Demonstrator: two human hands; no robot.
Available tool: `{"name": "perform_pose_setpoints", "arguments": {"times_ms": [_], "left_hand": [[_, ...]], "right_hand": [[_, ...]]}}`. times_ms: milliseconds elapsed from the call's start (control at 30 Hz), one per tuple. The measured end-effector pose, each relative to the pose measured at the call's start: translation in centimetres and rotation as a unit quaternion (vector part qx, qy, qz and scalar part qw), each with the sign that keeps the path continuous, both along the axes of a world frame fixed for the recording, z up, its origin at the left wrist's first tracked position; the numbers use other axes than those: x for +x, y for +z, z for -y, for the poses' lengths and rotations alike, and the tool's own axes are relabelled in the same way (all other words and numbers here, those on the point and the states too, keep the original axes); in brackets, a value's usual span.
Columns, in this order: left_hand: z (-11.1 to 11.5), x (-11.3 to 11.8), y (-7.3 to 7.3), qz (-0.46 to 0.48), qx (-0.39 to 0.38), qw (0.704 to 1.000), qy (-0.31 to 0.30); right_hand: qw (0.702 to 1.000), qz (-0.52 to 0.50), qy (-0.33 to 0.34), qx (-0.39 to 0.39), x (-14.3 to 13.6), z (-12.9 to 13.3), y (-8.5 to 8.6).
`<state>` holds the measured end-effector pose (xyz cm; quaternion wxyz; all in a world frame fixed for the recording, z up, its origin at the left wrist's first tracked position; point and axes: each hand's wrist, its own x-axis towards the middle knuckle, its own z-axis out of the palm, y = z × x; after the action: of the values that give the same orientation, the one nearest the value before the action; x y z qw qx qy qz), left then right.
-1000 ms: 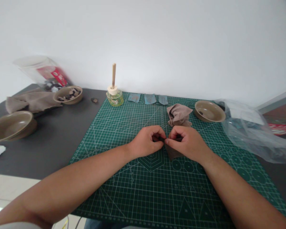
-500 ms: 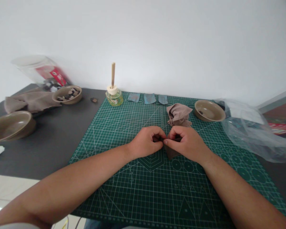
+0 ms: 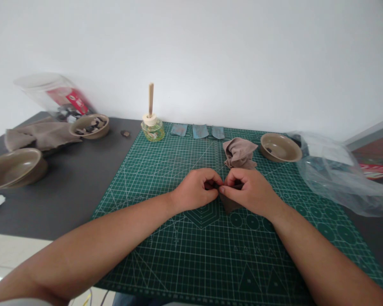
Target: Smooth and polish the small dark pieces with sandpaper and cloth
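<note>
Over the middle of the green cutting mat (image 3: pixel 178 165), my left hand (image 3: pixel 198 190) and my right hand (image 3: pixel 253 193) meet with thumbs and fingers pinched together. Between them they grip a small dark brown cloth (image 3: pixel 230 206). One corner of it hangs below my right thumb; the rest is mostly hidden by the fingers. Just beyond my right hand lies a crumpled light brown cloth (image 3: pixel 239 153).
Three blue-grey patches (image 3: pixel 200 131) line the mat's back edge beside a reed diffuser (image 3: pixel 153 128). A bowl (image 3: pixel 281 147) and a clear plastic bag (image 3: pixel 332 178) sit right. At left are a bowl of dark and pale pieces (image 3: pixel 89 126), a larger bowl (image 3: pixel 15 168) and folded cloth (image 3: pixel 47 134).
</note>
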<state>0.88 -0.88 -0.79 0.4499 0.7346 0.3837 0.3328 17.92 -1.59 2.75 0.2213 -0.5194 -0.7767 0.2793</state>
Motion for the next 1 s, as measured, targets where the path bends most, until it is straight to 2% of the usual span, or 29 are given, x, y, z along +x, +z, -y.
{"name": "perform_pose_setpoints", "arguments": {"times_ms": [600,1000], "left_hand": [[-0.10,0.00,0.17,0.022,-0.022,0.999,0.021],[-0.08,0.07,-0.04,0.012,-0.023,1.000,0.004]], "right_hand": [[1.000,0.020,0.002,0.011,0.22,-0.10,0.16],[1.000,0.012,0.001,0.003,0.22,-0.08,0.02]]}}
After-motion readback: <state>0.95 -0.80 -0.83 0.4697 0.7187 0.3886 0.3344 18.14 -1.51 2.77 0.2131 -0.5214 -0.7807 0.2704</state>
